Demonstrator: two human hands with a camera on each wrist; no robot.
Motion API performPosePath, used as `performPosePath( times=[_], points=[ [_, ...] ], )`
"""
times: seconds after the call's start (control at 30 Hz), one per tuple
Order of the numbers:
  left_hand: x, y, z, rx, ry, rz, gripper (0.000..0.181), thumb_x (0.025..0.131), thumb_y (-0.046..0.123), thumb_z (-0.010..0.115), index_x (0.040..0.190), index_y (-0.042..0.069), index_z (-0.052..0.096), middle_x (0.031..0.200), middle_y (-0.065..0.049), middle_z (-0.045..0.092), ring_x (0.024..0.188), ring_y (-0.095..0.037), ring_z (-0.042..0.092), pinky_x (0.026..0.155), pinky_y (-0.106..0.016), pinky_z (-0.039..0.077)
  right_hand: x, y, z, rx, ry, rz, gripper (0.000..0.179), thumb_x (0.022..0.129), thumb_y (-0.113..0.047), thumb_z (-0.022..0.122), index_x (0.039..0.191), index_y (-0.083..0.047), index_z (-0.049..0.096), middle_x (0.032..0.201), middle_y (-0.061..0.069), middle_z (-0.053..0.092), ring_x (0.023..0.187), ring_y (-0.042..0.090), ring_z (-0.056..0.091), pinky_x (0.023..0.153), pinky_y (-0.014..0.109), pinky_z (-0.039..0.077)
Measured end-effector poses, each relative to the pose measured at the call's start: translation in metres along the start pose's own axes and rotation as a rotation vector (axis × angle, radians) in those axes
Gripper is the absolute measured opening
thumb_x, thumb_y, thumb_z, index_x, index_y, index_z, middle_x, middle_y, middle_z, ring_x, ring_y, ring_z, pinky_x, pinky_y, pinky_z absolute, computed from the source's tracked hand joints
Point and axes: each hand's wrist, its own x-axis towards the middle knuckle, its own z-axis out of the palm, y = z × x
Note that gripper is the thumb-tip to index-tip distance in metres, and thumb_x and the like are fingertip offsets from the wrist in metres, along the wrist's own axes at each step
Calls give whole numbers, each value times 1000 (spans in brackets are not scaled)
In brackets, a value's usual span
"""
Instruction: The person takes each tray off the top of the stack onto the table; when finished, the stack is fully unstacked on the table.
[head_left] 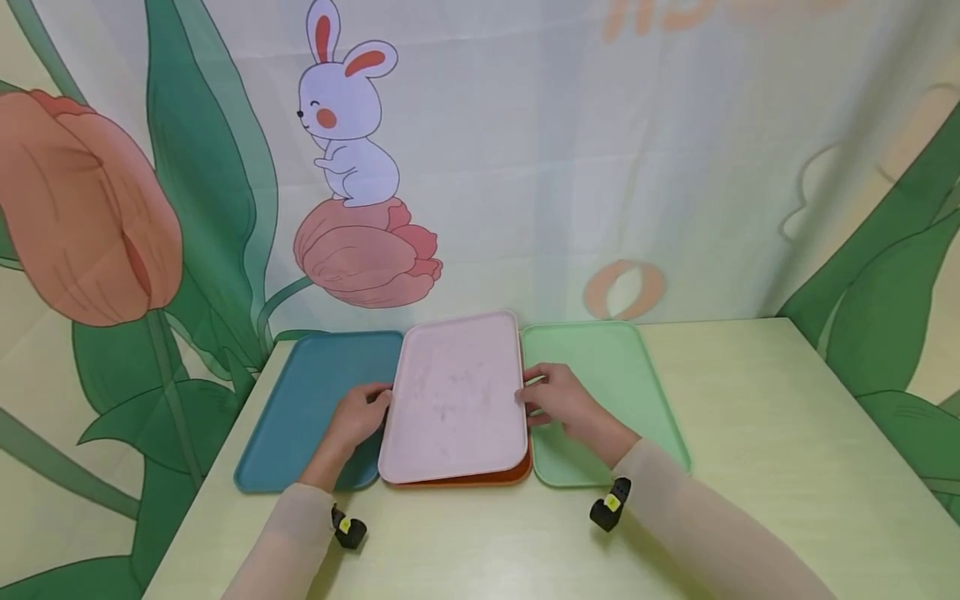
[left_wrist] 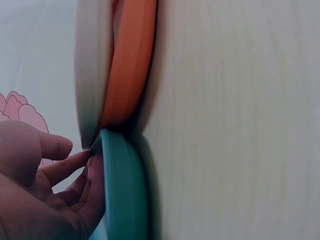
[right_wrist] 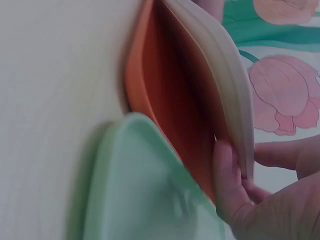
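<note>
A pale pink tray (head_left: 453, 400) lies tilted over an orange tray (head_left: 480, 480), its right side raised. My right hand (head_left: 562, 400) pinches the pink tray's right edge, with the thumb and fingers on either side of the rim in the right wrist view. At the opposite edge, my left hand (head_left: 360, 417) holds the pink tray's rim between thumb and fingertips, above the blue tray (head_left: 300, 417). The left wrist view shows those fingertips (left_wrist: 92, 162) at the narrow gap where pink and blue rims meet. Most of the orange tray is hidden from above.
To the right of the orange tray, a light green tray (head_left: 600, 350) lies flat under my right forearm. All the trays sit side by side on a pale wood-grain table (head_left: 787, 442). A printed curtain (head_left: 525, 167) with a rabbit and tulips hangs behind the table.
</note>
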Motion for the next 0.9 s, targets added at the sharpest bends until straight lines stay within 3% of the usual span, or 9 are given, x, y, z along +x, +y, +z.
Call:
performPosePath(
  times=[0.23, 0.43, 0.6, 0.9],
  points=[
    [1, -4, 2, -5, -5, -16, 42, 113, 23, 50, 147, 3, 61, 147, -24, 58, 118, -36, 65, 88, -41, 61, 5, -1, -15, 12, -30, -34, 38, 100, -3, 67, 137, 5, 61, 107, 17, 69, 86, 25, 71, 72, 38, 63],
    [1, -3, 3, 53, 11, 32, 45, 103, 17, 67, 144, -1, 63, 125, -19, 65, 94, -29, 68, 78, -36, 60, -5, 4, -37, 10, -37, -42, 41, 102, -3, 65, 141, 7, 58, 110, 18, 68, 88, 24, 72, 75, 40, 64],
    [2, 0, 2, 80, 20, 53, 48, 96, 10, 74, 141, -3, 64, 119, -17, 66, 92, -27, 67, 77, -36, 59, -18, 12, -70, 28, -25, -36, 44, 102, -2, 65, 143, 10, 55, 108, 15, 68, 88, 21, 73, 78, 40, 64],
    [3, 1, -1, 88, 4, 56, 49, 97, 8, 76, 142, -2, 63, 122, -18, 65, 105, -33, 67, 82, -41, 58, -55, 28, -147, 6, 34, -23, 56, 104, -9, 66, 152, 10, 45, 112, 7, 68, 92, 16, 72, 79, 36, 63]
  ],
)
